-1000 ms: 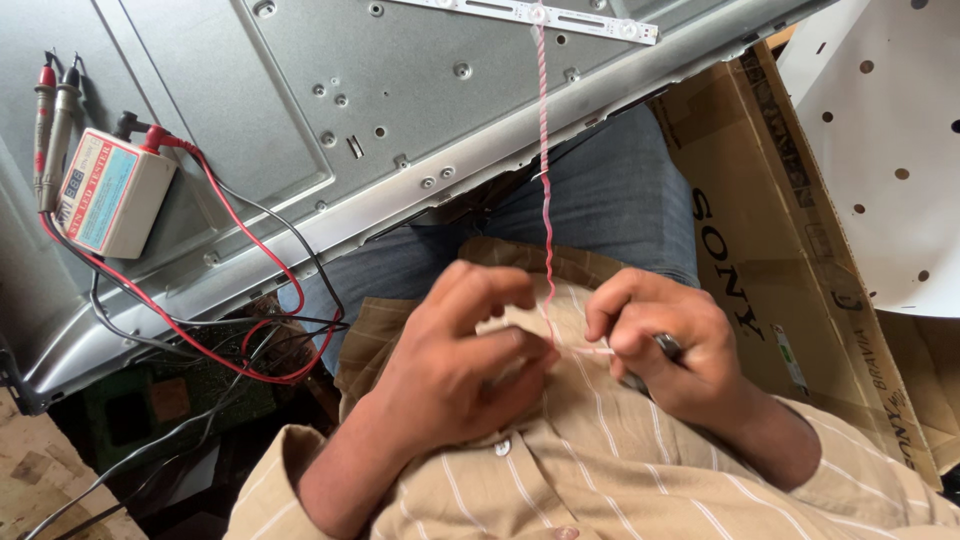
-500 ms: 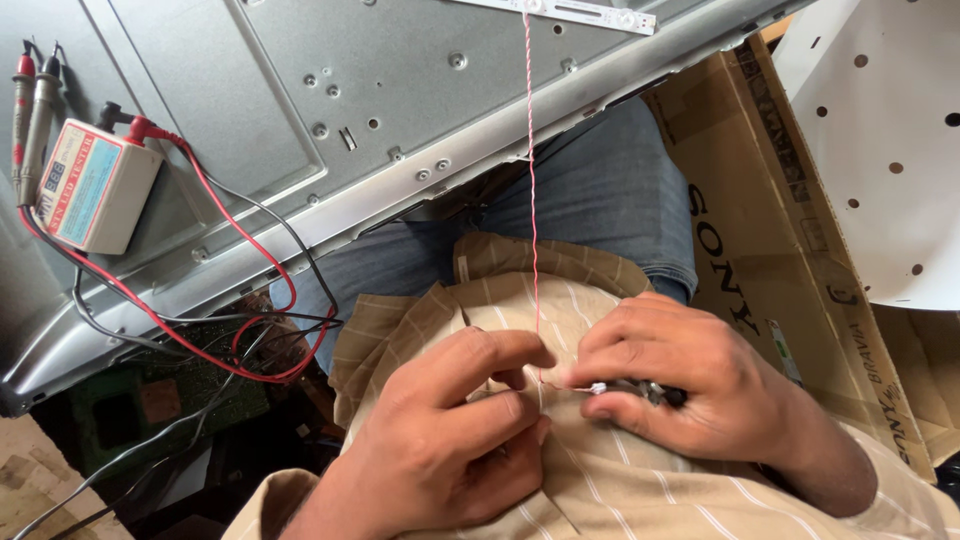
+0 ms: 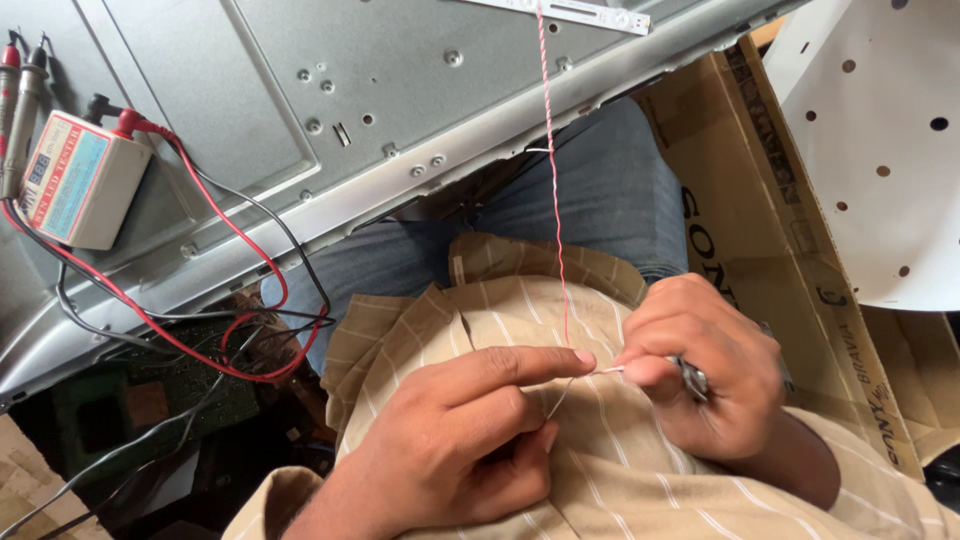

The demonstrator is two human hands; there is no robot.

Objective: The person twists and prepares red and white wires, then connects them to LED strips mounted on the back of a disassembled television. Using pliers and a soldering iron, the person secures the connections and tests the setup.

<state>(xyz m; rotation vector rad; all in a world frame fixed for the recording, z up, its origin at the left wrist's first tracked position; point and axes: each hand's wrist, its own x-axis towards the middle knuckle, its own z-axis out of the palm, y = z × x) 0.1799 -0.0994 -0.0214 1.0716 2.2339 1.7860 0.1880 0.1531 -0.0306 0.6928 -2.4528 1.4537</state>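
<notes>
A thin twisted red-and-white wire [image 3: 553, 170] runs down from a white strip [image 3: 560, 12] on the grey metal panel [image 3: 300, 100] to my hands. My left hand [image 3: 460, 440] pinches the wire's lower end between thumb and forefinger, over my striped beige shirt [image 3: 500, 310]. My right hand [image 3: 700, 375] meets it at the fingertips, gripping the wire's pale tip together with a small dark metal tool [image 3: 692, 378]. Both hands rest against my chest and lap.
A small white box tester [image 3: 75, 180] with red and black leads [image 3: 200, 290] lies on the panel at left. A brown cardboard box [image 3: 780, 250] stands at right beside a white perforated sheet [image 3: 880, 150]. A green circuit board [image 3: 130, 400] lies below left.
My hands have drawn closer together and lower on my shirt, fingertips now touching at the wire's end. The view has shifted slightly.
</notes>
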